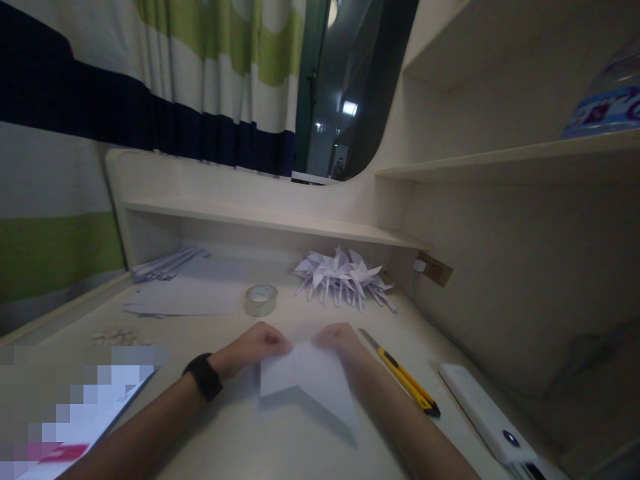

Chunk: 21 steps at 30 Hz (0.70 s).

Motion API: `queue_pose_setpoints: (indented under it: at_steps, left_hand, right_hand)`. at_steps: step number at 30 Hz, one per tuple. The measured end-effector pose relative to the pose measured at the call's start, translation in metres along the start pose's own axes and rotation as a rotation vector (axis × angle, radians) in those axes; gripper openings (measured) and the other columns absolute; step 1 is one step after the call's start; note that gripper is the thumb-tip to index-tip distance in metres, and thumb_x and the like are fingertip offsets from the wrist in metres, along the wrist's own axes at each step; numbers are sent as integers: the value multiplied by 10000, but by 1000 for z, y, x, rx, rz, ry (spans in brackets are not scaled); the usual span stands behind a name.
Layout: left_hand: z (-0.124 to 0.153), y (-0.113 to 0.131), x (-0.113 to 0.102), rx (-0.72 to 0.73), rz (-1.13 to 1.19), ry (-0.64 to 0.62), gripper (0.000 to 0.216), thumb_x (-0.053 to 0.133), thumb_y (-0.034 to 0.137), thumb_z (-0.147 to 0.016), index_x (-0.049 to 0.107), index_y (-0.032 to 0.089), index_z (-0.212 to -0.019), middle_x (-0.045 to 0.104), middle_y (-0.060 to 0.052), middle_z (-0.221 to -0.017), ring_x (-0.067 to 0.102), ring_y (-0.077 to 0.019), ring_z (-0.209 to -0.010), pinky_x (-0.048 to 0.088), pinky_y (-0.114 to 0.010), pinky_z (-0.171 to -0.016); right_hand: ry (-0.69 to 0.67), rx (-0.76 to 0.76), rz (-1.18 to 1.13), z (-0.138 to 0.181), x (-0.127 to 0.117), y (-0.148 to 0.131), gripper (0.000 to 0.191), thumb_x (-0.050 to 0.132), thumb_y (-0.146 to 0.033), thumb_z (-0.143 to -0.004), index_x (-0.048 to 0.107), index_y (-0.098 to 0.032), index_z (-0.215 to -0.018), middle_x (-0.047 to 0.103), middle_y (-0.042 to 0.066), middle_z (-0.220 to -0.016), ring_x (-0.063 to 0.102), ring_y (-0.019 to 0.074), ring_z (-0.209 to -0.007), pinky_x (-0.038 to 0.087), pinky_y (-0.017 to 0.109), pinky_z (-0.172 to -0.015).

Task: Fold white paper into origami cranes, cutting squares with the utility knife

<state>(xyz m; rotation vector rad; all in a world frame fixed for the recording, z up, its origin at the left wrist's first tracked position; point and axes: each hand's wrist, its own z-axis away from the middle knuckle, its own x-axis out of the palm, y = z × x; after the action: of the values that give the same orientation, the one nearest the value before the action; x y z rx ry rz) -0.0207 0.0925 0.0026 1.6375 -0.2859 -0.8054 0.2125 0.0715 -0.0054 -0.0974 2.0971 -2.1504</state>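
A sheet of white paper (305, 380), with pointed lower corners, is held just above the desk between my hands. My left hand (260, 347), with a black band on its wrist, pinches the paper's upper left edge. At the upper right edge, my right hand (337, 337) grips the same paper with closed fingers, slightly blurred. To the right of my right hand lies a yellow utility knife (407, 380), its blade pointing away from me. A roll of clear tape (261, 300) rests flat beyond my left hand.
Several white paper pinwheels (343, 273) are heaped at the back. Stacked white paper (185, 287) lies at the back left, near small pale pieces (120, 335). A long white device (485, 413) sits at right. A wall socket (435, 269) has a plug and cable. A shelf (525, 153) overhangs the right side.
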Motion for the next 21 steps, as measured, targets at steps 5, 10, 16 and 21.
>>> queue_pose_setpoints:
  at_steps: [5,10,16,21]
  left_hand:
    - [-1,-6,6,13,-35,-23,351,679,466,-738,719,120,-691,664,-33,-619,537,-144,-563,373,-231,-537]
    - [0,0,14,-4,-74,-64,332,676,441,-723,726,115,-680,645,-23,-571,506,-127,-518,350,-219,-506]
    - [-2,-1,9,8,-82,-33,301,693,406,-702,739,109,-688,674,-41,-600,530,-138,-535,371,-227,-529]
    - [-1,-8,-2,22,-75,-59,268,702,378,-715,740,114,-697,695,-46,-640,549,-143,-564,373,-225,-543]
  right_hand:
    - [-167,44,61,1,-4,2,112,752,-228,-529,720,-131,-577,618,-10,-501,484,101,-466,321,223,-479]
    - [-241,67,108,-2,-3,6,148,778,-260,-518,734,-136,-585,631,-10,-505,484,108,-460,334,232,-482]
    - [-313,32,130,-1,-9,2,178,797,-278,-507,750,-141,-610,661,-2,-553,525,117,-535,387,230,-535]
    - [-380,54,152,-1,-23,-1,177,778,-278,-547,746,-124,-629,651,3,-529,533,109,-467,397,217,-478]
